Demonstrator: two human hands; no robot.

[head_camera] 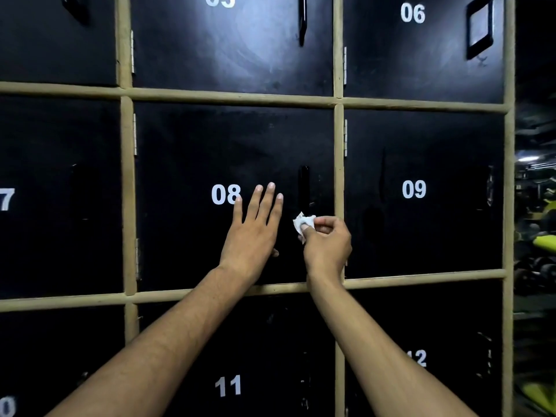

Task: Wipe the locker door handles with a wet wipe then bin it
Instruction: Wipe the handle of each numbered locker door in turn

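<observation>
While right hand [328, 245] pinches wipe [301, 223], under handle [303, 188] — left hand [252, 233] flat.

A big locker wall [228, 96] with a pale wooden frame fills the picture. Its black doors have white numbers. Door 08 [186, 158] is in the middle, with a black handle [303, 185] on its right side.

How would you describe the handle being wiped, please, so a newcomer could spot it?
On the wall of black numbered lockers, find door 08, centre of the middle row. Its handle is the black vertical bar near the door's right edge. Only this one has a white wipe, pinched by the right hand, at its lower end.
</observation>
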